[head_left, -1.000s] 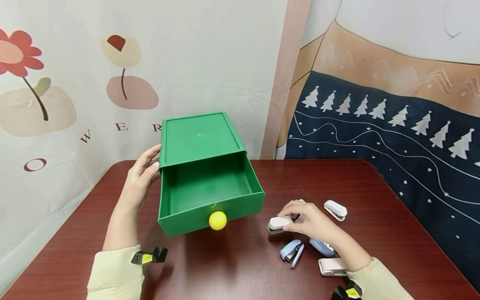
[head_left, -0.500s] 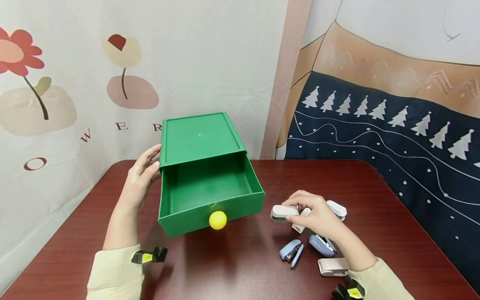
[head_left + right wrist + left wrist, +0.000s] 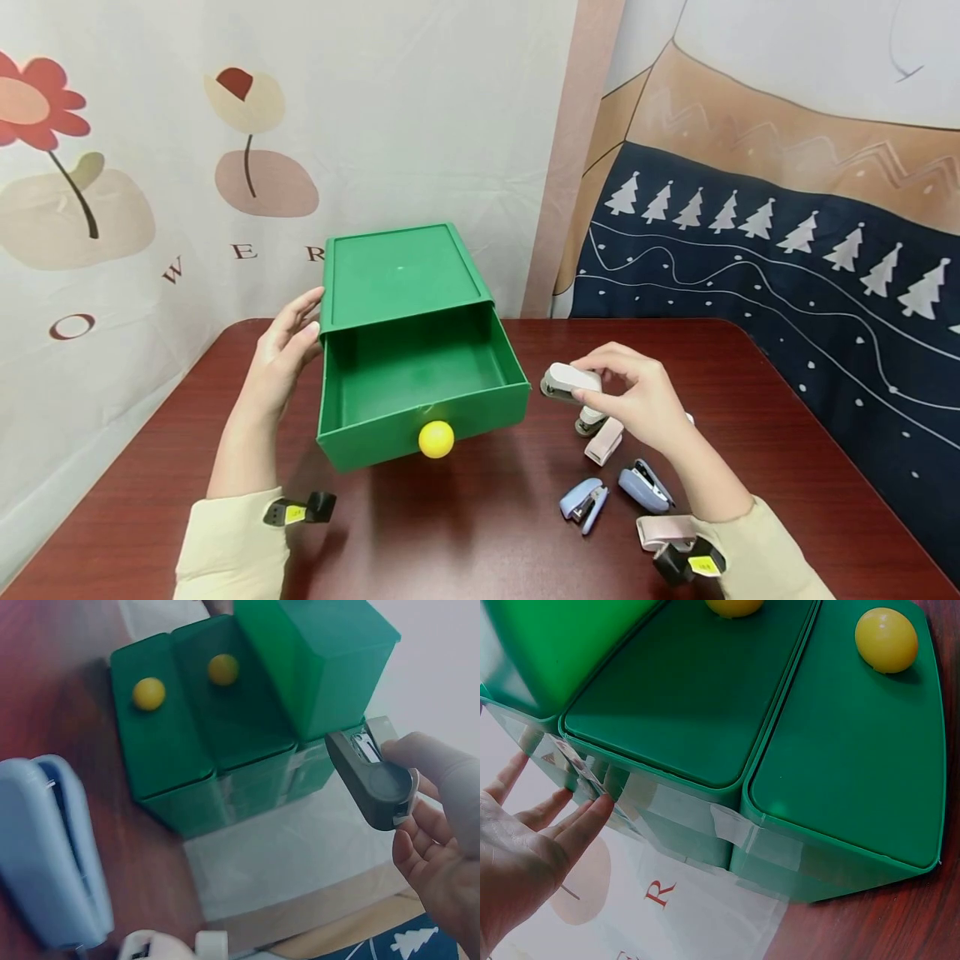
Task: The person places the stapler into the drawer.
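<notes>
Touches left side of green cabinet (image 3: 405,271) with spread left hand (image 3: 280,358), top drawer (image 3: 491,413) pulled out above two closed drawers (image 3: 840,742). Pinches white stapler (image 3: 570,380) with right hand (image 3: 636,394), right of cabinet.

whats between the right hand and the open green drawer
In the head view, a white-topped stapler, pinched by the right hand, lies between them; past its far end, only a narrow strip of bare tabletop shows before the drawer.
</notes>
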Available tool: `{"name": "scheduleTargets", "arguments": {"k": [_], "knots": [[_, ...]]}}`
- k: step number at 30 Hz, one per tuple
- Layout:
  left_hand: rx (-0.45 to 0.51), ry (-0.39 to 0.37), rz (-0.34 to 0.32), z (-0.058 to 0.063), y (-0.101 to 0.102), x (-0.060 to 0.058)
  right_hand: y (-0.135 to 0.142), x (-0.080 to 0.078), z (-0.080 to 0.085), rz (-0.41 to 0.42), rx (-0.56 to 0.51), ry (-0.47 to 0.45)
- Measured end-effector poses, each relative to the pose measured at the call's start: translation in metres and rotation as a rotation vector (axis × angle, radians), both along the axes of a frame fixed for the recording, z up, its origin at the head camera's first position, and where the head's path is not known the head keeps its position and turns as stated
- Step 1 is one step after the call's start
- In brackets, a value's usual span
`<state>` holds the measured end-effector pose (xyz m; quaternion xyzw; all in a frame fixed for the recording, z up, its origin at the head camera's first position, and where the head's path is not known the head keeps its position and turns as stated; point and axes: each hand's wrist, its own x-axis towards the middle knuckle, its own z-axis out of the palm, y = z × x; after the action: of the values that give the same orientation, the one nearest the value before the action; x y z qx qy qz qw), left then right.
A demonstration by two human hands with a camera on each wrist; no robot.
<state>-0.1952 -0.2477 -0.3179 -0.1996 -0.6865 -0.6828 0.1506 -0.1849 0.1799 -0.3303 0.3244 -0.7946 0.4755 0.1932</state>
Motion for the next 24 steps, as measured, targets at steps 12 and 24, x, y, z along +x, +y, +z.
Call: {"name": "scheduleTargets", "arguments": {"k": [12, 24], "knots": [[0.009, -0.005, -0.008, 0.002, 0.001, 0.000, -0.019, -0.008, 0.038, 0.021, -0.146, 0.063], [0.019, 0.001, -0.011, 0.001, 0.000, 0.000, -0.051, -0.010, 0.069, 0.188, -0.163, 0.074]]}}
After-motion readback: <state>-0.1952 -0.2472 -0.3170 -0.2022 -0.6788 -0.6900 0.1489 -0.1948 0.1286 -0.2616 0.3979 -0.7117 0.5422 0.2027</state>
